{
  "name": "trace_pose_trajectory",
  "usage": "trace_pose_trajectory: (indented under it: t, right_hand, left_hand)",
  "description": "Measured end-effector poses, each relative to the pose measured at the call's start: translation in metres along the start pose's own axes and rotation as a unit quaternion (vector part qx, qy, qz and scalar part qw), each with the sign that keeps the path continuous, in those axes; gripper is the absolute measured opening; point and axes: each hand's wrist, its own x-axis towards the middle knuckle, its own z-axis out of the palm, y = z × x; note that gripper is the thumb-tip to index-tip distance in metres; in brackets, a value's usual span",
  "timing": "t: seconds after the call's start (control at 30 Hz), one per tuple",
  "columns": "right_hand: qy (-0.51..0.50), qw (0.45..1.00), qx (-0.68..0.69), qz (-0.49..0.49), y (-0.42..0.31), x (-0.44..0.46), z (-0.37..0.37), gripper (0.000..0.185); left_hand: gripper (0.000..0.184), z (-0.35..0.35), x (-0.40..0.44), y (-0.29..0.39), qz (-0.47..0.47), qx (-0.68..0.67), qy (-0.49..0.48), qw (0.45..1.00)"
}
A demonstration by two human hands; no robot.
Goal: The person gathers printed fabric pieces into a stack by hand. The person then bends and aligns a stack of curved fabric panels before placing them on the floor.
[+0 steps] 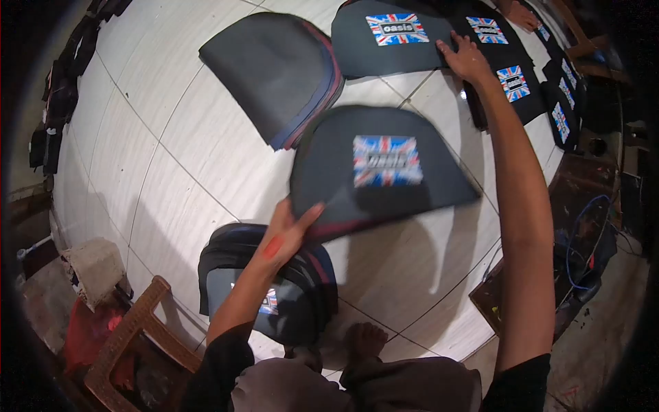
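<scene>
My left hand [285, 230] is closed on the lower left edge of a dark half-round fabric panel [322, 158], lifted and slightly blurred. It bears a blue, red and white "oasis" flag print [388, 161], and a maroon layer shows along its lower edge. My right hand [468, 60] reaches far forward with fingers spread, resting at the edge of another dark printed panel [357, 48]. Under my left forearm, a pile of dark panels [322, 275] lies by my feet, one print partly visible. Beyond the lifted panel sits a plain stack [268, 62] with blue and maroon edges.
Several more printed panels [513, 84] lie at the upper right, where another person's hand [520, 15] shows. White tiles [171, 137] cover the floor. A brown chair [130, 336] stands at lower left. Dark items [62, 103] line the left edge; a blue cable [583, 206] hangs at right.
</scene>
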Motion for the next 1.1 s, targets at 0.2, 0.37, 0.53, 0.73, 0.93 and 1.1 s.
trace_pose_trajectory:
  t: [0.2,0.37,0.53,0.73,0.93,1.1]
  right_hand:
    - [0.101,0.993,-0.057,-0.016,-0.013,-0.022,0.010,0.079]
    - [0.128,0.991,0.033,0.012,-0.025,-0.035,0.004,0.083]
    - [0.178,0.983,0.034,0.026,-0.049,-0.041,-0.005,0.079]
    - [0.215,0.934,0.157,-0.237,-0.140,-0.028,-0.041,0.058]
    - [0.127,0.947,0.154,-0.251,-0.195,0.014,-0.076,0.062]
    - [0.172,0.942,0.144,-0.250,-0.212,0.024,-0.095,0.084]
  left_hand:
    - [0.050,-0.162,-0.173,-0.067,-0.179,0.151,0.129,0.964]
    - [0.052,-0.224,-0.231,-0.080,-0.252,0.139,0.086,0.954]
    - [0.082,-0.211,-0.194,-0.021,-0.326,0.657,0.163,0.660]
    - [0.067,-0.186,0.011,0.029,0.185,0.533,0.319,0.761]
    - [0.096,-0.143,0.123,0.004,0.109,0.581,0.435,0.679]
    - [0.104,-0.144,0.128,0.004,0.110,0.589,0.442,0.667]
